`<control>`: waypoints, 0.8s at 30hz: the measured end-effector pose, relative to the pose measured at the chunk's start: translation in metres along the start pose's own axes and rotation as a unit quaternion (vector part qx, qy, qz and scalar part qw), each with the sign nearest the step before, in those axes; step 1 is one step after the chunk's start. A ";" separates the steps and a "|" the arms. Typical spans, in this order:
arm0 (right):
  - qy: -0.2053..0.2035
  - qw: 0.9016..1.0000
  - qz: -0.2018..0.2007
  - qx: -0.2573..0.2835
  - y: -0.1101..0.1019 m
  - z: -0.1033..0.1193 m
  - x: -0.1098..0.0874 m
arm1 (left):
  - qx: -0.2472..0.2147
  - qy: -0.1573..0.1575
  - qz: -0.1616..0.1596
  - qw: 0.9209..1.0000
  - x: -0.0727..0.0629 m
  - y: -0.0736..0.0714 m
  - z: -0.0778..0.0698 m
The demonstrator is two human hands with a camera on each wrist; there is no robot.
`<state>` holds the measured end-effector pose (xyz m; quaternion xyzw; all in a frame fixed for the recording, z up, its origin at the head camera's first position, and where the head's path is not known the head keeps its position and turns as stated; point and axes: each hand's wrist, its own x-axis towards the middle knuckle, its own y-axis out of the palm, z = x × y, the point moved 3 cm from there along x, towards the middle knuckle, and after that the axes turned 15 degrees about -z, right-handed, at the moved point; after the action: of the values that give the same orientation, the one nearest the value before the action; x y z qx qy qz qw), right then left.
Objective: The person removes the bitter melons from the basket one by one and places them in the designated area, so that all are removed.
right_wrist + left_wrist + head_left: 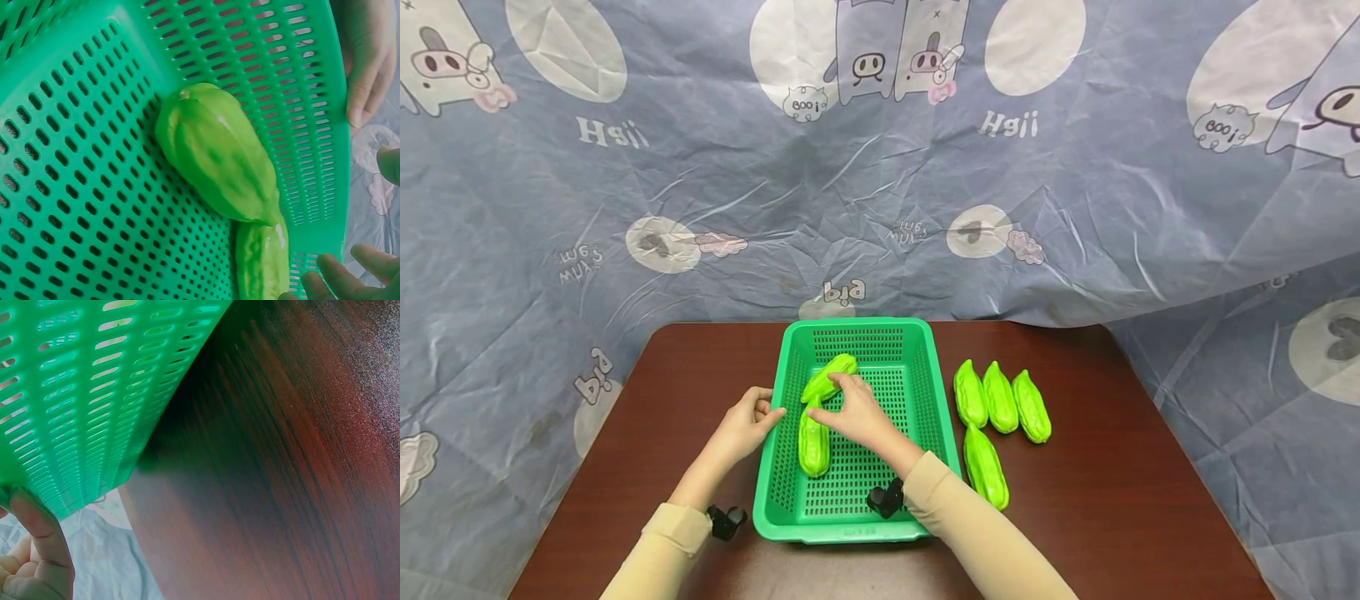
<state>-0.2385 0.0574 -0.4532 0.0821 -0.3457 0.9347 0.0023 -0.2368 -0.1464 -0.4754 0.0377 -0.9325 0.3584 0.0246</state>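
My left hand [749, 423] pinches the left rim of a green plastic basket [850, 533], thumb inside the edge and fingers outside. Inside the basket, along its left side, lie two bright green ridged gourds: a nearer gourd [814, 450] and a farther gourd [831, 377], set end to end. Over them hovers my right hand [859, 412], thumb and fingers spread apart. In the right wrist view its fingers [340, 278] hold nothing, and the larger-looking gourd [212, 153] lies against the slotted wall. The left wrist view shows the basket's outer wall [94, 375] beside a curled finger [44, 531].
To the right of the basket, several more green gourds [1000, 398] lie on the brown wooden table [1097, 500], three side by side and a separate gourd [987, 471] nearer the front. A blue-grey patterned cloth [865, 192] hangs behind the table and at both sides.
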 end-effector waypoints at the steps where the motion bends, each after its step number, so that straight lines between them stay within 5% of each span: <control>1: 0.001 1.000 0.001 -0.004 0.002 -0.001 0.000 | -0.001 -0.001 0.000 1.000 0.000 0.000 0.000; 24: 0.017 0.999 0.025 -0.043 0.027 -0.011 -0.002 | -0.009 -0.001 -0.004 1.000 0.000 -0.001 0.000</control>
<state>-0.2396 0.0436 -0.4794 0.0569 -0.3878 0.9199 -0.0117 -0.2362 -0.1466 -0.4749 0.0420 -0.9355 0.3499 0.0253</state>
